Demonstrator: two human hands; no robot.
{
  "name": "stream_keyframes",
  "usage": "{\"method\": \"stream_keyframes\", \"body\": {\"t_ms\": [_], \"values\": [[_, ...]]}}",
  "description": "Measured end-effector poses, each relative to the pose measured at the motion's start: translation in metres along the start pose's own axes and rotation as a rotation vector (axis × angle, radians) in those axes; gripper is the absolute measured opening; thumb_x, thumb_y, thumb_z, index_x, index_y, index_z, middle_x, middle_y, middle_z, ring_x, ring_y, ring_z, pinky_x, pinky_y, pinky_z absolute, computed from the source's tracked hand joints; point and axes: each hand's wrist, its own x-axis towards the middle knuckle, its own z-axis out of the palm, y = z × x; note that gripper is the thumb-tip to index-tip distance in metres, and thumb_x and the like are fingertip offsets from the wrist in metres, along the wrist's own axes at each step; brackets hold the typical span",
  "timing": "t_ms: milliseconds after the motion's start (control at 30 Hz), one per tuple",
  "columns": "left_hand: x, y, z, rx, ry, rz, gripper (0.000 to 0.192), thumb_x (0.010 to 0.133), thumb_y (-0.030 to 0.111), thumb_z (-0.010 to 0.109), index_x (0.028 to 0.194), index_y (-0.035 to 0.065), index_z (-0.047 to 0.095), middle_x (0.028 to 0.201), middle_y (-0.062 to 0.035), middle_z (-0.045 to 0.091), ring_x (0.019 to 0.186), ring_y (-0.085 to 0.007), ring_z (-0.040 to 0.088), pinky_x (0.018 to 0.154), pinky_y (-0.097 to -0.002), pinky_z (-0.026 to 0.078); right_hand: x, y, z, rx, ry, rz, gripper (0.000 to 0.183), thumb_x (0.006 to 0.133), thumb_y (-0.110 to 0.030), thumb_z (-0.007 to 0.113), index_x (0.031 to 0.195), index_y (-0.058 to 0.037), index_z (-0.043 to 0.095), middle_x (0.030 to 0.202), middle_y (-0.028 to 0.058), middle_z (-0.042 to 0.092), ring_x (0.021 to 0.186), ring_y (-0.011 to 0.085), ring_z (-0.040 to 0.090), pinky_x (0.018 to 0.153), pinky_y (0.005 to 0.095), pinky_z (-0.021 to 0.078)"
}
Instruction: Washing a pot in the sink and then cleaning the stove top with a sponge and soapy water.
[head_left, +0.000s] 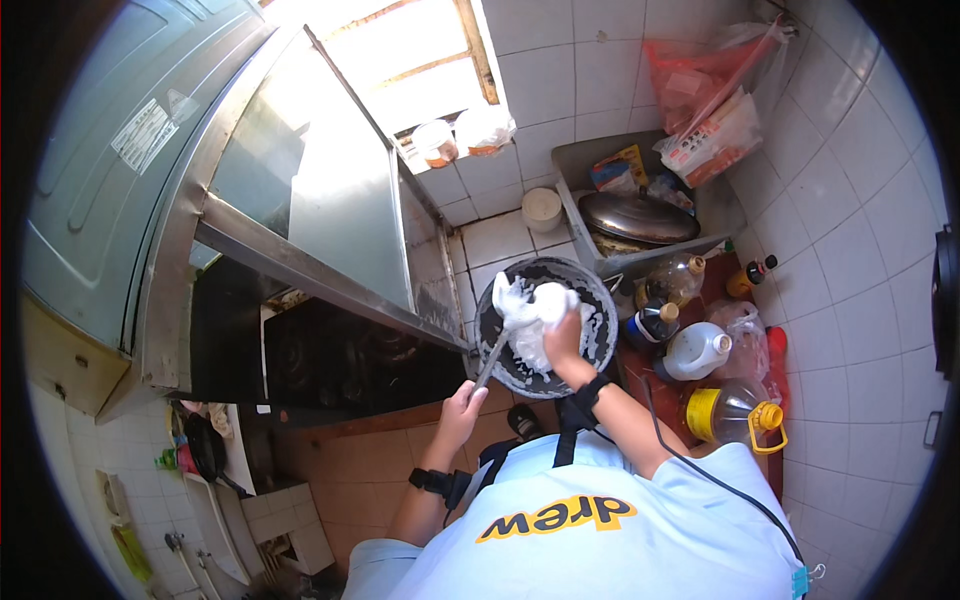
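Observation:
Gripped in my left hand (463, 405) is the grey handle of a long-handled utensil (491, 363). Its far end reaches over a large round dark basin or wok (486, 322) and is coated in thick white foam (510, 300). My right hand (564, 336) is over the same vessel, closed on a white sudsy pad or cloth (552, 301) beside the foamy end of the utensil. Blur and suds hide the pad's exact kind and the utensil's head. More suds streak the vessel's inner wall, and a pale foamy mass lies in its middle.
Right of the vessel stand a dark sauce bottle (652, 326), a white jug (694, 351) and a large yellow-capped oil bottle (731, 412). Behind is a grey bin (652, 255) holding a metal lid (637, 217). A metal-framed glass panel (352, 217) and black stove (337, 352) flank the left.

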Motion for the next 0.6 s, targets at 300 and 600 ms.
{"method": "stream_keyframes", "body": {"t_ms": [300, 600], "values": [[0.005, -0.018, 0.009, -0.225, -0.029, -0.050, 0.023, 0.087, 0.022, 0.047, 0.072, 0.0050, 0.044, 0.057, 0.0031, 0.036, 0.052, -0.0063, 0.034, 0.045, -0.0242, 0.030, -0.012, -0.039, -0.001, -0.060, -0.073, -0.387, 0.032, 0.068, -0.001, 0.052, 0.099, 0.0017, 0.047, 0.090, 0.0200, 0.048, 0.087, 0.0378, 0.047, 0.074, 0.0416, 0.0386], [0.001, -0.015, 0.004, -0.038, -0.024, 0.015, 0.028, 0.087, 0.025, 0.047, 0.070, 0.0026, 0.043, 0.052, -0.0021, 0.035, 0.049, -0.0081, 0.035, 0.045, -0.0263, 0.031, 0.005, -0.008, -0.001, -0.054, -0.137, -0.147, 0.030, 0.066, -0.006, 0.054, 0.095, 0.0011, 0.051, 0.095, 0.0199, 0.049, 0.093, 0.0377, 0.044, 0.078, 0.0430, 0.0365]]}}
